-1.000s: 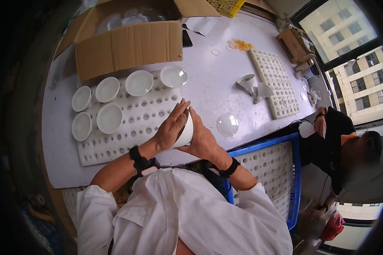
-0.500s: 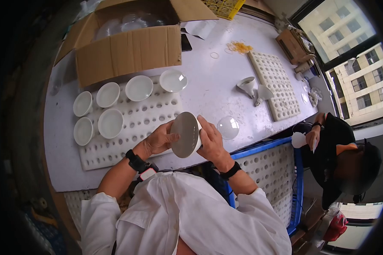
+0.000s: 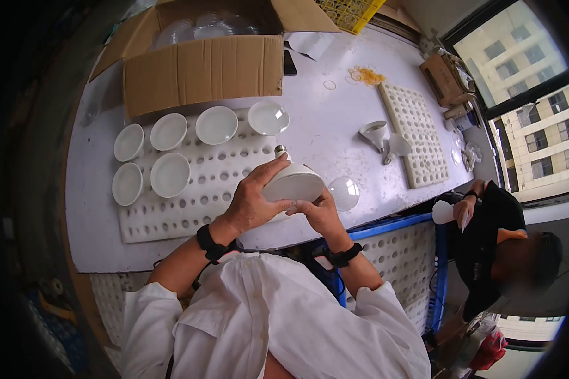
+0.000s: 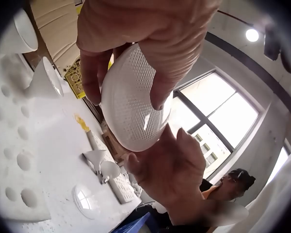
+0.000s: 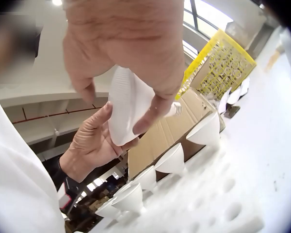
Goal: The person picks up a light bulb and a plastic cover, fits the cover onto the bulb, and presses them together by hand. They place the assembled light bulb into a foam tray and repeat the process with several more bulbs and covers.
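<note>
The counter is viewed from above, forward and down, by the head camera. The wrist views are taken at close range: past the left hand toward the window, past the right hand toward the carton, which is shared with the head view.

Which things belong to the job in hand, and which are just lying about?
Likely in the job:
lamp in left hand and right hand
six lamps on holed board
clear domed cover
open carton

Apparently lying about:
rubber bands
white paper
dark flat object
</note>
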The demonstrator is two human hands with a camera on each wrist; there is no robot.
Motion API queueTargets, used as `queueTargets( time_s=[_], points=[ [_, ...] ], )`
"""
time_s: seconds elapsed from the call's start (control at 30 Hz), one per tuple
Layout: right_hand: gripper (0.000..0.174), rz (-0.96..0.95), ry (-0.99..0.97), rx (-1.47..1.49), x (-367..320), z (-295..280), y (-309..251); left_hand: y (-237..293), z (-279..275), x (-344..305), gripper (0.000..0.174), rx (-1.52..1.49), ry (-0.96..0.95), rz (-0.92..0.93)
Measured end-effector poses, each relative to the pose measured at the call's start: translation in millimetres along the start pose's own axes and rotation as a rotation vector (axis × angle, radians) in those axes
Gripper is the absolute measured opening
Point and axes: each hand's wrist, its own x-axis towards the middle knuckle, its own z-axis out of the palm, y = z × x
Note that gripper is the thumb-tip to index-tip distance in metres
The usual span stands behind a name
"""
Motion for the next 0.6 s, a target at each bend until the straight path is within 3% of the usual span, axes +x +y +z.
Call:
queueTargets(
  time_s=[0.23,0.37,0.6],
  points=[
    [0.071,0.165,-0.053,0.456,2,-11,11,18,7,-2,0.080,-0.004,-0.064,0.099],
    [0.075,0.186,-0.068,0.525,-2,-12,17,24,16,-2,0.083,0.094,-0.070,0.226],
    [0.067,0.192,-0.112,0.529,-8,-30,23,27,20,-6,0.083,0.068,-0.101,0.243]
  ],
)
